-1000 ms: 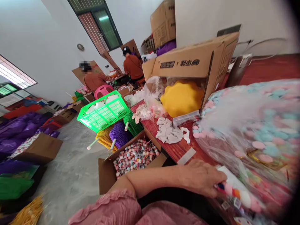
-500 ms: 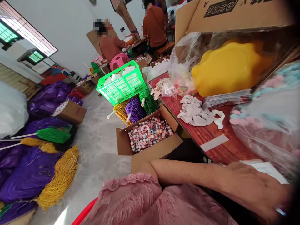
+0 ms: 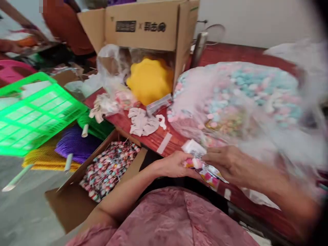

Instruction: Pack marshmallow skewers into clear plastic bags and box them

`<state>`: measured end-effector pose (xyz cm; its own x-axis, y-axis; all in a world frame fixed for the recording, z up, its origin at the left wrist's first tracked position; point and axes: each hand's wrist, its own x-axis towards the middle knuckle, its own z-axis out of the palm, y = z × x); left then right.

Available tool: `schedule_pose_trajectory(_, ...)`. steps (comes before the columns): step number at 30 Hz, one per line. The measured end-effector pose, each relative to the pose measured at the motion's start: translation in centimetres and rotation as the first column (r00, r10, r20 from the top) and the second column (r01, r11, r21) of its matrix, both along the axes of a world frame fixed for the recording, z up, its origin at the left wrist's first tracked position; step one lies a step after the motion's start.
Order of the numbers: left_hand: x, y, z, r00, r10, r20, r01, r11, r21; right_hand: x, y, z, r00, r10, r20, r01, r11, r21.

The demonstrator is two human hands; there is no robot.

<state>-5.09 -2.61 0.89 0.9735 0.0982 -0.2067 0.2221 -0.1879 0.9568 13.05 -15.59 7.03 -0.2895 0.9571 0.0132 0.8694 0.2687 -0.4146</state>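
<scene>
Over the near edge of the red table, my left hand (image 3: 178,164) is closed, with its thumb and fingers around a pink-and-white marshmallow candy (image 3: 196,163). A shiny printed wrapper (image 3: 211,177) in pink, yellow and white hangs beside the candy, between my hands. My right hand (image 3: 230,162) comes in from the right, its fingertips close to the candy and wrapper. Motion blurs those fingers, so their grip is unclear. Just behind my hands lies a small stack of white papers (image 3: 194,148).
A large clear bag of pastel marshmallows (image 3: 256,89) covers the table's right. Behind stands a cardboard carton (image 3: 143,24) with a yellow scalloped object (image 3: 151,80). At left are an open box of wrapped candies (image 3: 110,167), a green basket (image 3: 38,116) and beaded bundles (image 3: 74,143).
My view has swung right, and the table now fills more of it. My left hand has come back from the far right, holding the candy; my right hand has come into sight.
</scene>
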Motion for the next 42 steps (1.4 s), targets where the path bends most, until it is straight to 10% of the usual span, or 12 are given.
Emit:
schedule_pose_trajectory(5,-0.3,0.0,0.3,0.999,-0.041,-0.01,0.04,0.997,-0.072,1.2,-1.5,0.7,0.996,-0.085,0.028,0.083,0.994,0.068)
schedule_pose_trajectory(13,-0.6,-1.5,0.7,0.996,0.042,-0.073,-0.02,0.962,0.273,1.1,-3.4,0.7,0.968,-0.144,0.204,0.089,0.962,0.257)
schedule_pose_trajectory(22,0.1,-3.2,1.9,0.993,0.09,-0.07,-0.056,0.919,0.39,-2.1,-2.6,-0.4,0.936,-0.119,0.331,0.126,0.992,0.001)
schedule_pose_trajectory(28,0.3,-3.3,2.0,0.997,0.075,0.019,-0.076,0.996,0.039,-3.2,-1.6,-1.6,0.981,-0.101,0.167,0.106,0.994,-0.022)
schedule_pose_trajectory(33,-0.9,-0.7,2.8,0.978,0.002,-0.209,-0.086,0.916,-0.391,-0.6,-2.0,-0.6,0.997,-0.072,0.04,0.061,0.97,0.235)
schedule_pose_trajectory(42,-1.0,-3.7,1.0,0.888,0.333,-0.317,-0.444,0.8,-0.403,-2.6,-1.8,-3.2,0.992,-0.128,0.012,0.113,0.911,0.397)
